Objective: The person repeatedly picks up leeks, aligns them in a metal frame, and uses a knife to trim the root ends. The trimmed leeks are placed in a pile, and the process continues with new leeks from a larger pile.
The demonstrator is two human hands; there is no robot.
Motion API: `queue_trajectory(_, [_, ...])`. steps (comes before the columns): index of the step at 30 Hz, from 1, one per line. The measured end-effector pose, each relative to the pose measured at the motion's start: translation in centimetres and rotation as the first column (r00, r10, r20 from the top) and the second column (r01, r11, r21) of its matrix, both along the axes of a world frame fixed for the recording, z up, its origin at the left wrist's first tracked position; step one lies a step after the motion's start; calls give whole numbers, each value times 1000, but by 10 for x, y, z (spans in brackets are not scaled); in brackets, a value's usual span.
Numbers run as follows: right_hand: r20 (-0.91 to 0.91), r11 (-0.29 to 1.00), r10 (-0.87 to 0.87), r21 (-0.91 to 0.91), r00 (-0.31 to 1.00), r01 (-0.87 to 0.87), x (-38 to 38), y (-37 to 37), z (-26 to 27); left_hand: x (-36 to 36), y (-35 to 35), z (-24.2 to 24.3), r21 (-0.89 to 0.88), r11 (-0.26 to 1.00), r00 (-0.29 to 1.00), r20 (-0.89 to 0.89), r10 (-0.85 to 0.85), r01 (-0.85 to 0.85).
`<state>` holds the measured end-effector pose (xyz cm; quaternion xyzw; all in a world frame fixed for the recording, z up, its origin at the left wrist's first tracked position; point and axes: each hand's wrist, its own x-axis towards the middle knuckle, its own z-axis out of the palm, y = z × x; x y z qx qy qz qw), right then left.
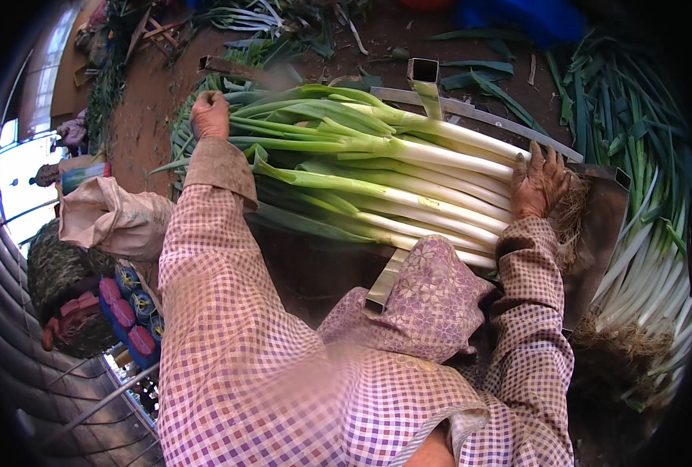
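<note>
A bundle of long green onions [416,175] lies crosswise before me, leaves to the left and white stems to the right. My right hand [537,181] rests across the stems near the roots [572,216], its fingers somewhat apart. At the leafy end, my left hand [210,115] has its fingers curled; whether leaves are inside them is hidden. The bundle rests in a metal rack with a square-tube post [423,71] behind it and another tube post [385,283] by my knee. A metal plate [606,204] stands beyond the roots.
More green onions [644,262] are piled on the right, roots towards me. A whitish woven sack [118,219] stands on the left. Blue plastic [518,20] and loose leaves [486,70] lie on the soil [139,122]. A metal bar [480,117] runs behind the bundle.
</note>
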<state>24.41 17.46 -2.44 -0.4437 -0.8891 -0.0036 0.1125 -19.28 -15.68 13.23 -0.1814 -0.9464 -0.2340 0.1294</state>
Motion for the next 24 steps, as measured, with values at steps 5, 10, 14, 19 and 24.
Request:
queue_trajectory(5, [9, 1000, 8, -30, 1000, -8, 1, -1, 4, 37, 108, -21, -537, 734, 907, 182, -381, 416])
queue_trajectory(10, [-4, 999, 10, -44, 1000, -10, 0, 2, 4, 4, 156, -62, -650, 362, 730, 666, -153, 669])
queue_trajectory(14, [-67, 999, 34, 12, 997, -33, 0, 2, 3, -12, 151, -81, -509, 205, 541, 827, -151, 836])
queue_trajectory(19, [-50, 1000, 6, -10, 999, -6, -1, 2, 2, 24, 133, -49, -216, 706, 674, 569, -471, 675])
queue_trajectory(24, [-73, 1000, 10, 9, 997, -9, 0, 3, -1, 43, 88, -9, 270, 960, 910, 376, -177, 75])
